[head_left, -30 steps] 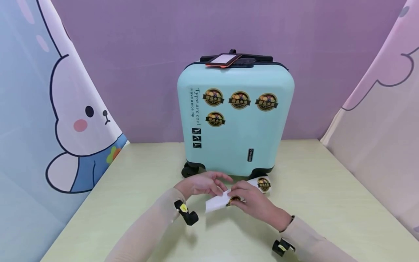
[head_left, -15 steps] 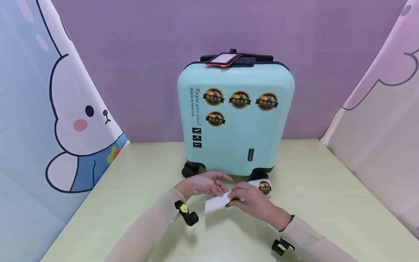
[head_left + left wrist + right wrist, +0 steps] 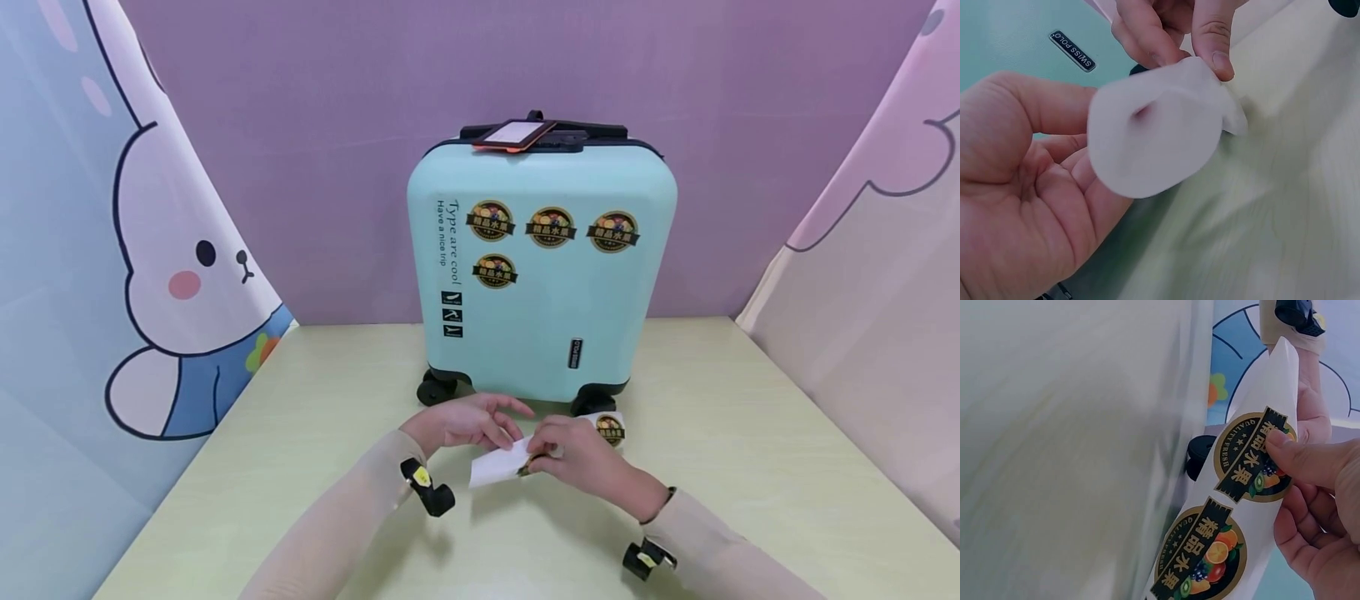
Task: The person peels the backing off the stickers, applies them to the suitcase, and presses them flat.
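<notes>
A white strip of round fruit stickers (image 3: 493,469) is held between the two hands, low in front of the suitcase. My right hand (image 3: 581,457) pinches it near the middle, the thumb (image 3: 1297,456) lying on a black-and-gold sticker (image 3: 1254,456). A second sticker (image 3: 1200,553) shows farther along the strip. My left hand (image 3: 468,421) holds the strip's upper edge between thumb and fingers; its fingertips are hidden behind the curled white backing (image 3: 1160,144) in the left wrist view. The mint suitcase (image 3: 547,325) stands upright, with several matching stickers (image 3: 495,272) on its front.
The suitcase rests on black wheels (image 3: 437,387) on a pale wooden table (image 3: 337,375). A luggage tag (image 3: 513,133) lies on its top by the handle. A purple cloth (image 3: 300,167) hangs behind, with a rabbit-print cloth (image 3: 187,275) at left and another printed cloth (image 3: 885,275) at right.
The sticker strip's far end has dipped slightly down and to the right. Both hands keep their hold and almost the same place.
</notes>
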{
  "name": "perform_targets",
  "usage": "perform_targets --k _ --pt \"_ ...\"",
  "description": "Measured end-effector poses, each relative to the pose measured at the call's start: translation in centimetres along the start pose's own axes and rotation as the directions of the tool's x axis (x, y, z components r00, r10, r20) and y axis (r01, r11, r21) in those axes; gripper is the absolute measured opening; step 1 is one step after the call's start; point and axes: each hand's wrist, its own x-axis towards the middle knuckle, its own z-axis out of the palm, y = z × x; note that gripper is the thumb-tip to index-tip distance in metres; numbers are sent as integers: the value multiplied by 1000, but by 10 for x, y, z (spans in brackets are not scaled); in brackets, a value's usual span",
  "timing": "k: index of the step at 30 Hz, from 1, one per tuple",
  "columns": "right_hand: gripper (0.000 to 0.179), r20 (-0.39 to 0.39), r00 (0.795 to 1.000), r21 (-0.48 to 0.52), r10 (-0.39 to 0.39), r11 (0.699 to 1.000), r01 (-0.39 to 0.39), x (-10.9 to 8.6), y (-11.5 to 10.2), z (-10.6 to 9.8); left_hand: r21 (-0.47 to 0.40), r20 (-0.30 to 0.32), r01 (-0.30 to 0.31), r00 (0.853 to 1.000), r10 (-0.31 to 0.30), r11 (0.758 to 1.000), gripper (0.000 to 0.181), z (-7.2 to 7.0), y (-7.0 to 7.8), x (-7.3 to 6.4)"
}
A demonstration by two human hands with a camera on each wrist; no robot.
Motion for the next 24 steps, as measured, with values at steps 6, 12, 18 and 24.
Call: perform_targets --k 6,12,18,24 --pt "18 15 999 -3 31 1000 -31 2 0 -2 4 -5 -7 1000 7 1000 59 -1 1 -1" --pt "11 85 992 20 93 995 -95 5 -1 -8 18 -39 -8 999 8 1000 61 -1 1 0" --pt "13 151 978 32 143 988 -149 6 -3 -13 35 -60 -5 998 7 999 59 -2 -2 1" --pt "13 212 966 48 148 986 -162 7 -1 -17 66 -77 5 997 0 998 58 -3 -2 1"
